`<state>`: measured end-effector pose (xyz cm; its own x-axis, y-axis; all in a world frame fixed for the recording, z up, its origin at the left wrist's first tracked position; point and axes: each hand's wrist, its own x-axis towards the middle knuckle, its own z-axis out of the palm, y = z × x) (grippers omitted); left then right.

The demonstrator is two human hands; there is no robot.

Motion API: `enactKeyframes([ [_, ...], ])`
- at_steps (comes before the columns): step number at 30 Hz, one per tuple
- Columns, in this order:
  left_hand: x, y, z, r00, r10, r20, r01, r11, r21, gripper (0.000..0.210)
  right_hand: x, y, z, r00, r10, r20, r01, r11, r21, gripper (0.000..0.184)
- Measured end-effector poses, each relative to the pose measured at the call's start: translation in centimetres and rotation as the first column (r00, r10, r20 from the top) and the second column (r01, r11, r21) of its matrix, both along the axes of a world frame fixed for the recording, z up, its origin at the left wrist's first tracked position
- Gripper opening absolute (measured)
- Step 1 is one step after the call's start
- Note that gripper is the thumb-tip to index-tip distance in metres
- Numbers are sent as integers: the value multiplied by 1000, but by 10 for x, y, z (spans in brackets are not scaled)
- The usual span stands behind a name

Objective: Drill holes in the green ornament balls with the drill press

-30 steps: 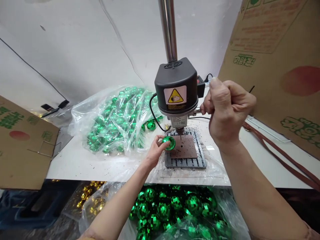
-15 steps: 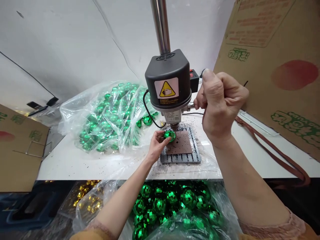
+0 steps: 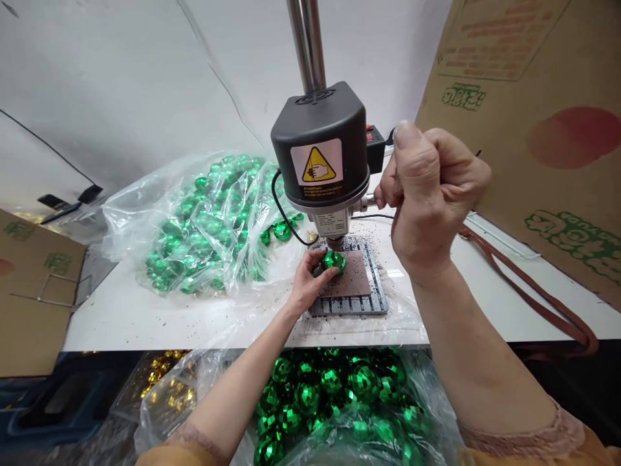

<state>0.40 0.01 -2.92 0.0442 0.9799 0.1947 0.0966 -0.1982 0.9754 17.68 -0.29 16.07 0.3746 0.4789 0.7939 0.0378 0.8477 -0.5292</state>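
Observation:
A small bench drill press with a black motor housing and a warning label stands in front of me. My left hand pinches a shiny green faceted ball right beneath the drill chuck. Under the ball lies a brown square board on the slotted metal base, scattered with dark shavings. My right hand is closed in a fist round the drill press's feed handle, which its fingers mostly hide. Whether the drill bit touches the ball cannot be made out.
A clear plastic bag of green balls lies on the white table to the left. Below the table edge is another bag of green balls; gold balls sit lower left. Cardboard boxes and a brown strap are on the right.
The green ball in my left hand has moved slightly right, under the chuck. My right hand stays closed on the handle. The view has shifted a little.

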Motion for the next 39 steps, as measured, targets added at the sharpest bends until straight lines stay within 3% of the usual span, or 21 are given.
enactKeyframes([
  [7,7,-7,2,994,-25,-107,26,1000,5,53,-1,0,1,999,16,-41,-16,1000,1,49],
  [14,13,-12,4,993,-80,-90,83,996,28,55,-1,-1,1,1000,2,-13,-2,1000,15,47],
  [23,12,-12,5,991,-107,-85,110,993,33,54,-5,-6,-22,993,-95,-68,97,995,34,51],
  [33,12,-12,2,990,-131,-52,133,991,33,54,-9,-11,-33,987,-99,-125,113,988,109,50],
  [39,11,-13,1,991,-125,-48,126,992,15,55,-9,-7,-44,987,-70,-141,100,971,216,51],
])
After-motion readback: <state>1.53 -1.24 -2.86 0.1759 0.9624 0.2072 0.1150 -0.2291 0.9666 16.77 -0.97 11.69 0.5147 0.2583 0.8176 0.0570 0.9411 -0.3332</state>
